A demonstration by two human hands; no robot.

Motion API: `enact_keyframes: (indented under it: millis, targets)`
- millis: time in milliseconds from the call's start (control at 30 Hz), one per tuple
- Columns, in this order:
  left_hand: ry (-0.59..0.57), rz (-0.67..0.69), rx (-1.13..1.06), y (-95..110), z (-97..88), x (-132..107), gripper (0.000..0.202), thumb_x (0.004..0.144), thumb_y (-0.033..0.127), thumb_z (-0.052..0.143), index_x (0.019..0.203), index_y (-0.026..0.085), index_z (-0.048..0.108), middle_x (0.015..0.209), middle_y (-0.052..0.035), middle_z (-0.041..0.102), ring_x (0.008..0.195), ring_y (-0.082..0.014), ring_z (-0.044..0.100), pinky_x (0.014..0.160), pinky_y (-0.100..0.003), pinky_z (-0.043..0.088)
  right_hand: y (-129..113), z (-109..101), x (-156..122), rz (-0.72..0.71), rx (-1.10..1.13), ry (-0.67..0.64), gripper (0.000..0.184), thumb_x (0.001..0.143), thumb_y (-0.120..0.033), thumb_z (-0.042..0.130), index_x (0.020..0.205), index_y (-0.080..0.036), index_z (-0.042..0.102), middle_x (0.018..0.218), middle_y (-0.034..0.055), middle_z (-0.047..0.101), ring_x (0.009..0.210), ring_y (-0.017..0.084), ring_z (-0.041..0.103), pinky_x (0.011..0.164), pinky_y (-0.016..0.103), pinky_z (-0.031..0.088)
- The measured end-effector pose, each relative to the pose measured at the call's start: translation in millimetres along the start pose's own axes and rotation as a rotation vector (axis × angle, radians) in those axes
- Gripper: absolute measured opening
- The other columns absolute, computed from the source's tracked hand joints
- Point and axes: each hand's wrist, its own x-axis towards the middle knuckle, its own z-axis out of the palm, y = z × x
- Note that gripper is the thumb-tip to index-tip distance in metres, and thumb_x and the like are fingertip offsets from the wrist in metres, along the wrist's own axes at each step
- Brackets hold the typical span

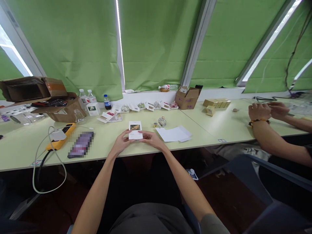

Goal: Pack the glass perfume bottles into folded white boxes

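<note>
A small white box [135,134] with a flower picture on its face is between my two hands near the table's front edge. My left hand [122,142] grips its left side, thumb on the front. On the opposite side my right hand [151,139] holds it with curled fingers. Just beyond my right hand stands a round clear glass bottle [162,121], with a small gold cap [155,124] beside it. White paper sheets [172,134] lie to the right of that hand.
A phone [81,144] and a yellow power strip [63,136] with a white cable lie left. Opened boxes [133,106] line the back. Cardboard cartons [187,97] stand behind them. At right, a co-worker's hands [260,111] are near gold boxes [217,103].
</note>
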Motion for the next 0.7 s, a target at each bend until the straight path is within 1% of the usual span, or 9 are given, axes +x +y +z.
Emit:
enact_keyframes:
  millis: [100,200,367,700]
  targets:
    - [-0.011,0.009,-0.008,0.9,0.7,0.0,0.06,0.073,0.04,0.072,0.128,0.024,0.053,0.156,-0.0102,0.016,0.114,-0.0274,0.059,0.096,-0.041,0.049,1.8,-0.5,0.2,-0.003,-0.007,0.01,0.061,0.075,-0.041,0.071,0.131,-0.023,0.055,0.114,0.0078,0.068,0.104,0.024,0.063,0.094,0.042,0.05]
    - [-0.02,0.017,-0.025,0.7,0.8,0.3,0.059,0.073,0.038,0.071,0.128,0.024,0.053,0.157,-0.0092,0.009,0.115,-0.0271,0.058,0.097,-0.04,0.049,2.6,-0.9,0.1,-0.005,-0.016,0.015,0.06,0.076,-0.041,0.07,0.13,-0.023,0.055,0.113,0.0077,0.068,0.103,0.024,0.064,0.094,0.042,0.05]
    - [-0.017,0.027,-0.039,-0.1,0.7,0.5,0.058,0.073,0.039,0.071,0.126,0.024,0.055,0.157,-0.0088,0.008,0.113,-0.0274,0.059,0.097,-0.042,0.049,2.0,-0.6,0.0,-0.006,-0.013,0.018,0.06,0.075,-0.04,0.071,0.13,-0.022,0.056,0.114,0.0077,0.068,0.103,0.024,0.064,0.093,0.042,0.05]
    - [-0.004,0.011,-0.029,-2.3,0.5,0.4,0.06,0.072,0.042,0.072,0.126,0.023,0.056,0.156,-0.0105,0.012,0.111,-0.0288,0.06,0.095,-0.043,0.05,2.2,0.4,-1.0,0.007,-0.011,0.036,0.057,0.075,-0.041,0.07,0.128,-0.023,0.058,0.118,0.0071,0.066,0.102,0.024,0.063,0.092,0.041,0.05]
